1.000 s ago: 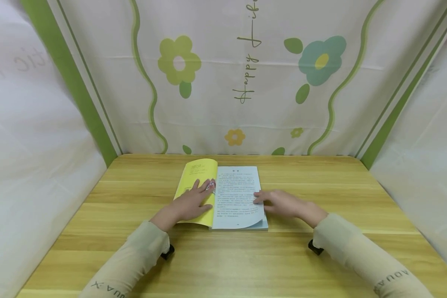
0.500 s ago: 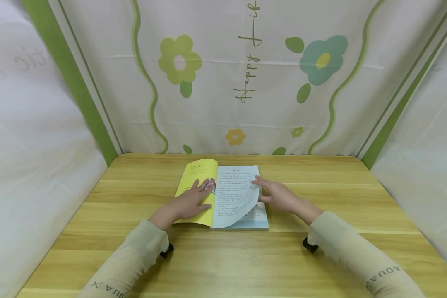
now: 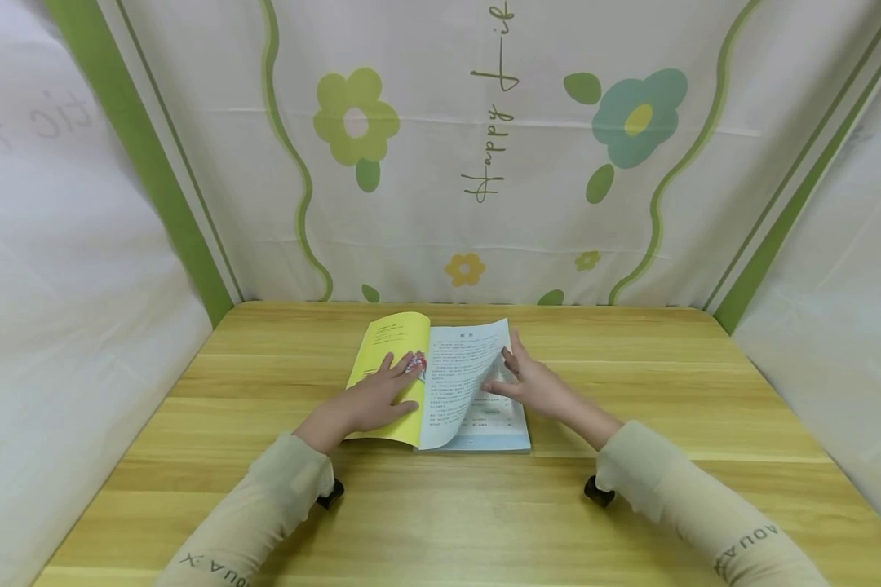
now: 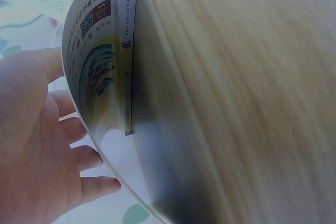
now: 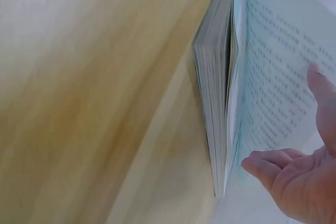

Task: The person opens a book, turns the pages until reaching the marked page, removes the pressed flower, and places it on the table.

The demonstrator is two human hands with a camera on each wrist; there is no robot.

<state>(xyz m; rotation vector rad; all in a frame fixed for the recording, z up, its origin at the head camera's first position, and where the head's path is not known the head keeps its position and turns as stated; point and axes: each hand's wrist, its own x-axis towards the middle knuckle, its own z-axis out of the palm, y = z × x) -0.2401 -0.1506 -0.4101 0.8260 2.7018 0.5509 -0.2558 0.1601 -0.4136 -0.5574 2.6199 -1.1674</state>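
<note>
An open book [image 3: 484,440] lies on the wooden table, its yellow inside cover [image 3: 392,330] folded out to the left. With fingers spread, my left hand [image 3: 370,403] rests on that yellow sheet. In the left wrist view, the cover [image 4: 100,51] curves up from the table beside the left fingers. A printed page [image 3: 455,367] is lifted and curled toward the spine, uncovering another page below. My right hand [image 3: 539,387] is at its raised right edge, fingers loosely extended and thumb reaching under the curl. The right wrist view shows the thumb [image 5: 320,85] against the printed paper.
The wooden table [image 3: 455,522] extends around the book. A flower-printed fabric wall [image 3: 418,212] stands behind it, with white fabric on both sides. Dark wrist devices show below the left sleeve [image 3: 286,473] and the right sleeve [image 3: 653,469].
The printed page has been raised at its lower right corner and curled farther left, exposing more of the page below. My right hand has moved up and left with it; the left hand stays put.
</note>
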